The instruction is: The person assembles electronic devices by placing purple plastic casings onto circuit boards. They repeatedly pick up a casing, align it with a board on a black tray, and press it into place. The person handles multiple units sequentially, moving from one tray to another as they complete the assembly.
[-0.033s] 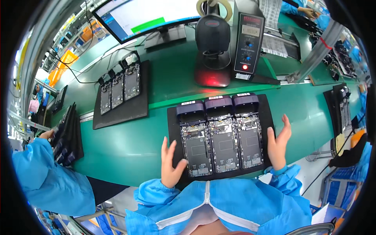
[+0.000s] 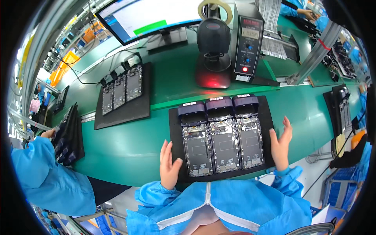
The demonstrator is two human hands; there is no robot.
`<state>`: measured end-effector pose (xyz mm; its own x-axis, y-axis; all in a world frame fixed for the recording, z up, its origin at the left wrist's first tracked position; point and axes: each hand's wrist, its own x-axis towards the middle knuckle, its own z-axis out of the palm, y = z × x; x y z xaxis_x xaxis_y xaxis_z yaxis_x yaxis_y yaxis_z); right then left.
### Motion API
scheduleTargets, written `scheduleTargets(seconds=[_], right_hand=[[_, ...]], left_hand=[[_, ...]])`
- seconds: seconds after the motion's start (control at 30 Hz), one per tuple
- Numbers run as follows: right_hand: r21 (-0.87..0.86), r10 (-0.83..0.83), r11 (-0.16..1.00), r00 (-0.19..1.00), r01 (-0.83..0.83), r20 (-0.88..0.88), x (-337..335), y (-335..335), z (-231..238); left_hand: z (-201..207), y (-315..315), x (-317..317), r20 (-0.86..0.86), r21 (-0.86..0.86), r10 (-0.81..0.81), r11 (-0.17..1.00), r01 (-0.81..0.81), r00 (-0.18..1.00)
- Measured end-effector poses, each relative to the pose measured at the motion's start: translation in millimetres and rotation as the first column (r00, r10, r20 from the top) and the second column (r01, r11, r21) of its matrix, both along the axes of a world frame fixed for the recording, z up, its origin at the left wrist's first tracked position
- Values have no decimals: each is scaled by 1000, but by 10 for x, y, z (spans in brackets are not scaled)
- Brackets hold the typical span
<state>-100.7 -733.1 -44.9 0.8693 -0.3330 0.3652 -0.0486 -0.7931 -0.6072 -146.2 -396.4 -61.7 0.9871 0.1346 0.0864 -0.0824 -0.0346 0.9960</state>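
"Across the green workbench (image 2: 121,149), what has been placed between the two hands?"

"Three dark, phone-shaped units with bared circuit boards (image 2: 225,150) are set side by side on a black rectangular mat (image 2: 174,129), and each is topped at its far end by one of the boxy dark purple blocks (image 2: 218,104)."

"Is anything gripped?"

"Nothing is seen gripped. The bare left hand (image 2: 169,166) is held at the mat's left edge, its fingers extended close together and its thumb parted from them, pointed toward the nearest unit. The bare right hand (image 2: 281,147) is held at the right edge, with a wide gap left between thumb and fingers."

"Is the mat touched?"

"That cannot be told; the thumbs are seen close to its edges, but contact is not made clear."

"What is hidden?"

"Both forearms are covered by blue fabric sleeves (image 2: 154,194). The mat's near left corner is partly covered by the left hand. Small board parts are too fine to be made out. The black-framed monitor (image 2: 164,15) is cut off at the top. At far left, a co-worker's hand (image 2: 48,133) is partly hidden by dark upright panels (image 2: 70,127), and its grip cannot be told."
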Motion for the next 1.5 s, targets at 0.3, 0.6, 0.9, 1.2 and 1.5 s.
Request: scheduleTargets(seconds=[0.3, 0.6, 0.9, 1.2, 1.5], right_hand=[[959, 457, 282, 873, 41, -172, -19, -462, 146], [966, 265, 244, 952, 86, -152, -371, -380, -127], [945, -442, 326, 885, 5, 148, -1609, -1463, 117], [825, -666, 559, 638, 82, 387, -1019, -2770, 218], [801, -653, 598, 599, 32, 464, 403, -3086, 168]], left_hand=[[204, 360, -177, -304, -683, -310, 730, 21, 901], [381, 28, 322, -284, -636, -590, 706, 312, 756], [333, -1978, 1405, 86, -850, -868, 192, 490, 490], [270, -4330, 2177, 131, -445, -619, 661, 603, 775], [199, -5075, 3030, 86, 92, -322, 945, 314, 943]])
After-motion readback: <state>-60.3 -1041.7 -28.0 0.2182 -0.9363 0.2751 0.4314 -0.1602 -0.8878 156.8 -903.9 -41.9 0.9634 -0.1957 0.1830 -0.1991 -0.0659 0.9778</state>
